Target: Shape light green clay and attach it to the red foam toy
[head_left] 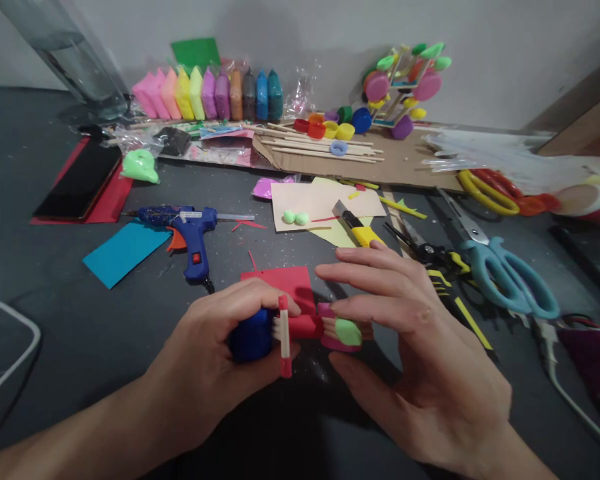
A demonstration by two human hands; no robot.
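My left hand (220,340) is closed around a small craft stick model (305,327), gripping its end with the dark blue round cap (253,335). The model has wooden sticks wrapped in red, and a short upright stick with red ends (285,337) crosses it. Toward its right end sit a magenta disc (336,343) and a light green clay piece (348,331). My right hand (420,340) is spread around that end, fingers stretched above and thumb below. A fingertip lies close to the pink part; whether it touches, I cannot tell.
A blue glue gun (193,230) lies to the left. Beyond my hands are a yellow utility knife (360,227) and beige paper (300,200) with green clay balls. Scissors (505,267) and pliers lie right. Clay packets (210,97) and a finished-looking stick model (403,90) stand behind.
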